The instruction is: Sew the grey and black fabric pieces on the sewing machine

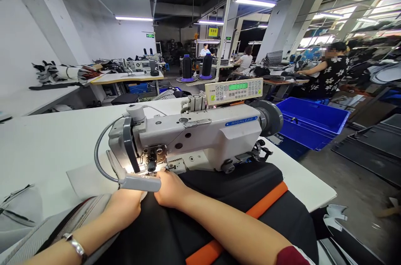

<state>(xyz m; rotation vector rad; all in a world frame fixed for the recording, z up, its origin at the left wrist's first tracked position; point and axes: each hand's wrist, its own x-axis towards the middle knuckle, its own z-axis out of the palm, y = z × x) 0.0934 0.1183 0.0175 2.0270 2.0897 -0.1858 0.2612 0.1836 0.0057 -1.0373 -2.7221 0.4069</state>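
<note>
A black fabric cover (pixel 232 185) with orange bands (pixel 269 199) and light grey striped mesh along its left part lies under and in front of a sewing machine (pixel 194 140). My right hand (pixel 171 188) grips the cover's edge close by the lit needle area, thumb towards the presser foot. Just left of it, my left hand (pixel 127 202) has its fingers curled at the fabric, partly hidden behind the machine's grey lamp (pixel 140 182). Stitching under the needle cannot be made out.
A control panel (pixel 234 91) and two black thread cones (pixel 187 68) stand behind the machine. A blue bin (pixel 313 121) is at the right beyond the white table (pixel 307 177). Grey cut pieces (pixel 23 206) lie at left. Several people work farther back.
</note>
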